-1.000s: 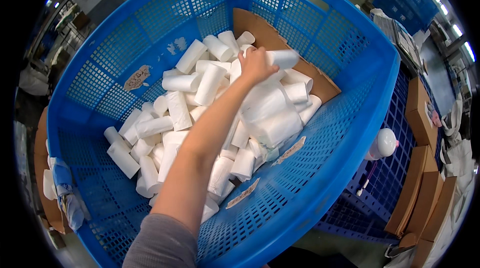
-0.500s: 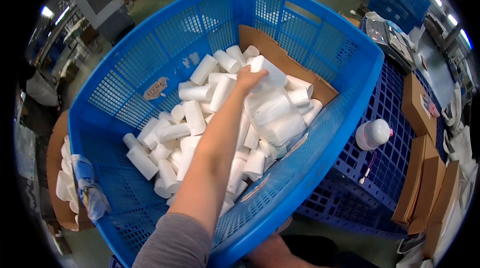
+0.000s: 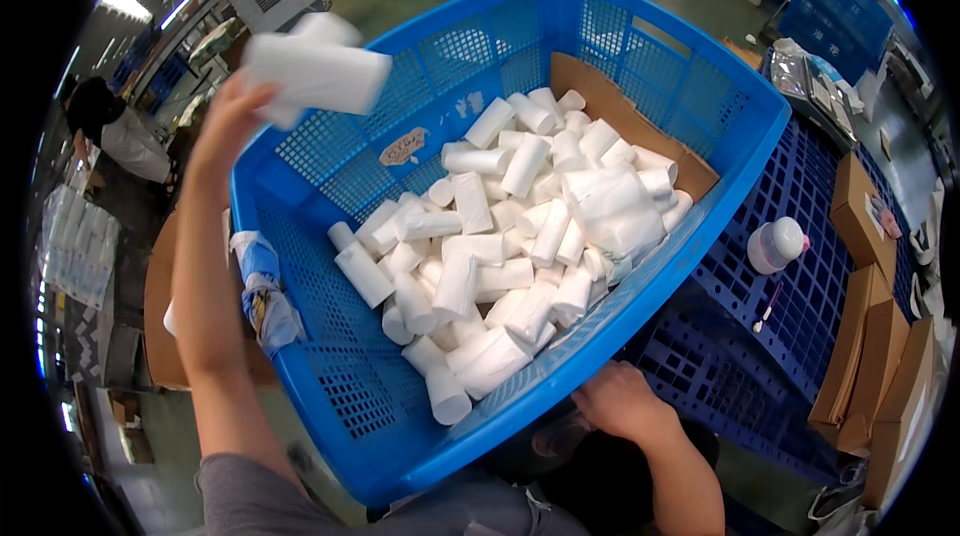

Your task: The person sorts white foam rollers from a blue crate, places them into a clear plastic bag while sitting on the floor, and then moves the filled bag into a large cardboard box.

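Note:
My left hand is raised past the left rim of a large blue plastic basket, closed around white rolls that are blurred by motion. Many more white rolls lie heaped at all angles inside the basket. A clear plastic bag with white contents rests on the heap's right side. Below the near right rim, my right hand has its fingers curled; what they hold, if anything, is hidden.
Brown cardboard lines the basket's far right side. A cardboard box stands beyond its left wall. To the right, a blue slatted pallet carries a white-lidded bottle and open cartons. Another person is at the far left.
My left hand has lifted rolls out of the heap and swung left and up beyond the basket's rim. My right hand shows more fully below the near rim. The view has shifted.

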Demonstrator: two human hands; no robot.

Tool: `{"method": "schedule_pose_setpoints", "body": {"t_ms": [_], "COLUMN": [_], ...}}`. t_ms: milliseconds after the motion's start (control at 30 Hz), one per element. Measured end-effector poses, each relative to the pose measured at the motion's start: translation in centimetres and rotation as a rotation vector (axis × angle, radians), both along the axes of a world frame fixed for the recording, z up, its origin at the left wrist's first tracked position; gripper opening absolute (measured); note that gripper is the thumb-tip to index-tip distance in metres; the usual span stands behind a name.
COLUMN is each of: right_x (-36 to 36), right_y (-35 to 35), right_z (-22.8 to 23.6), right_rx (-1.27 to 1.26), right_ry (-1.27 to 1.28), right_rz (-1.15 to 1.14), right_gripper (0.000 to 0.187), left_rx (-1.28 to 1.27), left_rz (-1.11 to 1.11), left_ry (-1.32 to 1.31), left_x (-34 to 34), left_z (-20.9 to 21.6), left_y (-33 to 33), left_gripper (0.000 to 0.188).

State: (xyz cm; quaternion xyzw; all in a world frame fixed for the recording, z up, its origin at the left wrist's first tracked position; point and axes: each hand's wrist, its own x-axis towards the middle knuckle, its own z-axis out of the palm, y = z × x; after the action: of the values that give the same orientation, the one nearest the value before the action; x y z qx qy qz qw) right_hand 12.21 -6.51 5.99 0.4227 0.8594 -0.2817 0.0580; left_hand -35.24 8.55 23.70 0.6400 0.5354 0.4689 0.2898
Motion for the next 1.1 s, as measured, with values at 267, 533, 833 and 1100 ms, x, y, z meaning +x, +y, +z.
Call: {"method": "schedule_pose_setpoints", "body": {"t_ms": [267, 533, 833, 1100], "right_x": [-0.3, -1.1, -1.2, -1.2], "right_y": [-1.7, -1.8, -2.1, -0.8], "right_z": [0.5, -0.7, -3.1, -0.5], "right_rx": [0.019, 0.131, 0.051, -0.513], "right_ry": [0.03, 0.032, 0.349, 0.536], "right_rz": [0.037, 0.111, -0.17, -0.447], "right_gripper": [0.022, 0.021, 0.015, 0.014], "left_rx": [-0.362, 0.021, -0.461, -0.523], "left_rz": [0.849, 0.162, 0.263, 0.301], "left_ry": [1.287, 0.917, 0.959, 0.813], "left_x": [-16.0, 2.4, 22.9, 24.4], "left_z": [-1.5, -5.3, -30.7, -36.7], "left_y": [-19.6, 1.3, 18.8, 19.3], "left_gripper": [0.06, 0.041, 0.07, 0.075]}}
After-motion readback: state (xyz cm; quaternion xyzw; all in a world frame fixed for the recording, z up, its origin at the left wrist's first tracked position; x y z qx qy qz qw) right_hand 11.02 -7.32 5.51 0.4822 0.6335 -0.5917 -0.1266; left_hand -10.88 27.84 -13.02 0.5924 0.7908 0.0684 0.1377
